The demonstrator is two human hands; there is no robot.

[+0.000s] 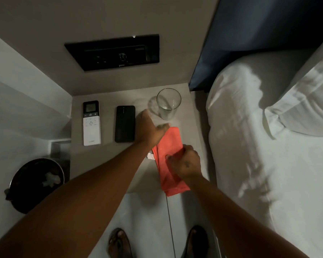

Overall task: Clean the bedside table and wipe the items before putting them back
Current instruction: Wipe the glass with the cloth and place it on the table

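Right hand pinches soft, limp orange cloth at bedside table front edge. Left hand blurred, fingers unreadable, near fragile, slippery glass; grip its wall.

Dim, soft-focus — wide-angle edge warp

motion-blurred: bare left hand beside the clear drinking glass. partly hidden under the bare right hand: folded orange cloth. cropped below: two sandalled feet.

One remote, one phone, one glass, one cloth, one bin.
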